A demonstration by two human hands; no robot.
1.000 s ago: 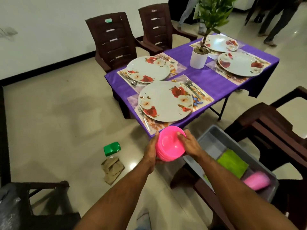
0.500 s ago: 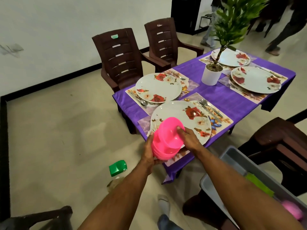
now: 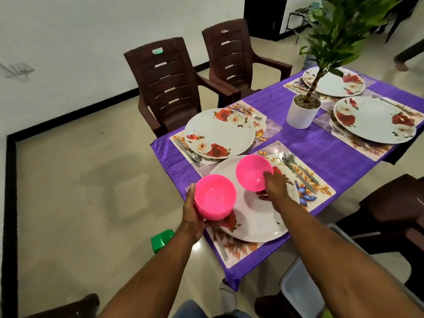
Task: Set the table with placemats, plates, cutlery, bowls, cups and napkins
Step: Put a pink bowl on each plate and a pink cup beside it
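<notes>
Four floral plates (image 3: 219, 133) on purple table (image 3: 321, 152), potted plant (image 3: 302, 111) mid-table, two chairs (image 3: 167, 88) behind

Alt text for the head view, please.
Right hand holds one pink bowl over the nearest floral plate; left hand grips a stack of pink bowls at the purple table edge.

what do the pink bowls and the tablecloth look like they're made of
Pink bowls: likely plastic, a uniform bright colour with a soft, smooth sheen and thin rims. Purple tablecloth: probably a satiny or plastic-coated sheet, glossy with fine streaks; which one can't be told.
</notes>
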